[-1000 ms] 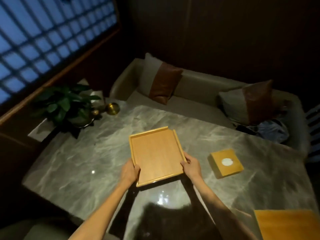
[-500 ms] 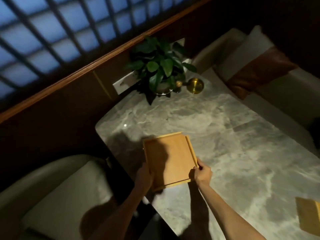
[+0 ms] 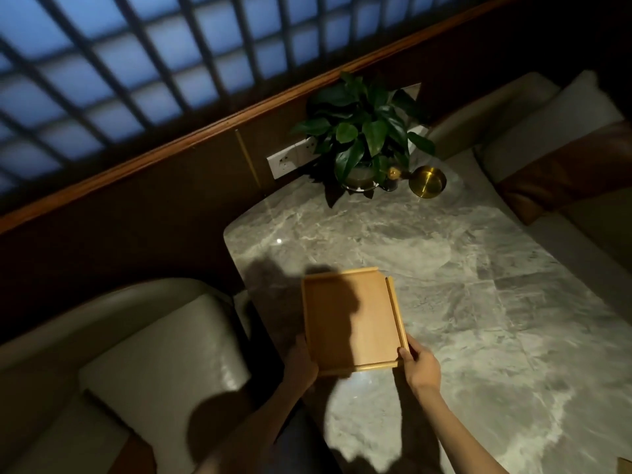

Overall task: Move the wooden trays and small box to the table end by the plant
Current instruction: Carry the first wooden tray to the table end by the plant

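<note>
Both hands: clamped on one wooden tray [image 3: 352, 319], each at a near corner. Left hand [image 3: 301, 366]: closed on the near left corner, in shadow. Right hand [image 3: 420, 367]: closed on the near right corner, with its fingers [image 3: 405, 354] laid against the raised side rim. Wooden tray: rectangular, pale, empty, held level just over the bench [image 3: 478, 285] near its left edge; contact with the surface cannot be told. Bench: grey marble, rounded corners. Plant [image 3: 366, 131]: potted, green-leaved, set at the far end of the bench, well apart from the tray. Brass bowl [image 3: 427, 181]: placed just beside the plant. Cushioned seat [image 3: 160, 357]: cream, positioned left of the bench. Wall sockets [image 3: 290, 160]: white, mounted behind the plant.
</note>
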